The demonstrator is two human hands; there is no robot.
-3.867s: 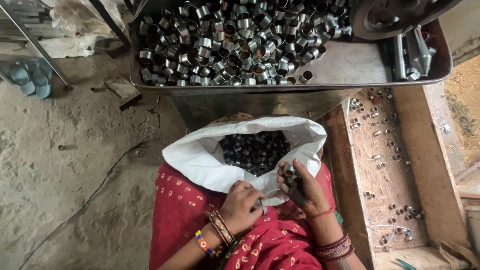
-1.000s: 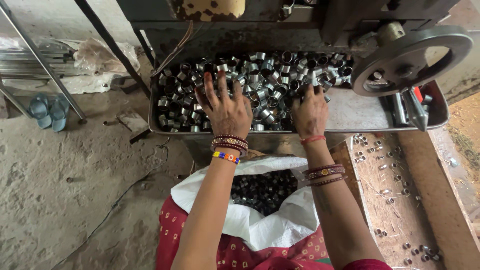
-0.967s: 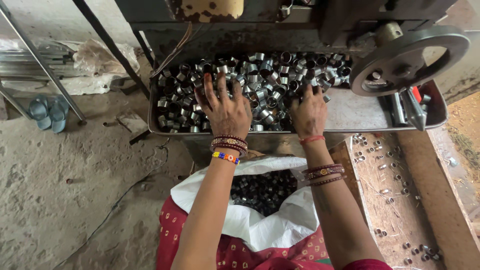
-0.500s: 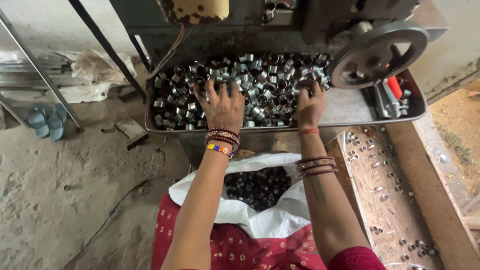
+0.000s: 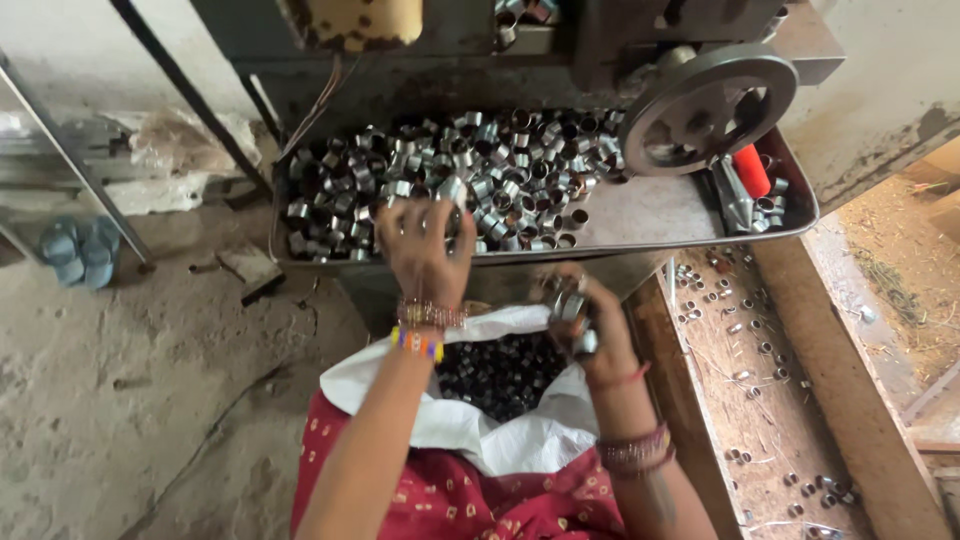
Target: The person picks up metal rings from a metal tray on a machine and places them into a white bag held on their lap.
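A metal tray (image 5: 650, 215) under a machine holds a heap of several short shiny metal rings (image 5: 450, 170). My left hand (image 5: 422, 245) is at the tray's front edge, fingers closed around a few rings. My right hand (image 5: 580, 320) is lower, over the mouth of a white sack (image 5: 440, 420), and grips a bunch of rings. The sack sits on my red-clothed lap and holds many dark rings (image 5: 500, 370). Both wrists wear bangles.
A grey handwheel (image 5: 705, 105) and a red-handled tool (image 5: 750, 170) sit at the tray's right end. A wooden bench (image 5: 760, 390) at right carries scattered small rings. Concrete floor lies at left, with blue slippers (image 5: 75, 255) and a slanted metal bar (image 5: 185, 100).
Both hands were spread in the ring heap. Now the right hand has drawn back over the sack with rings, and the left has pulled to the tray's front edge.
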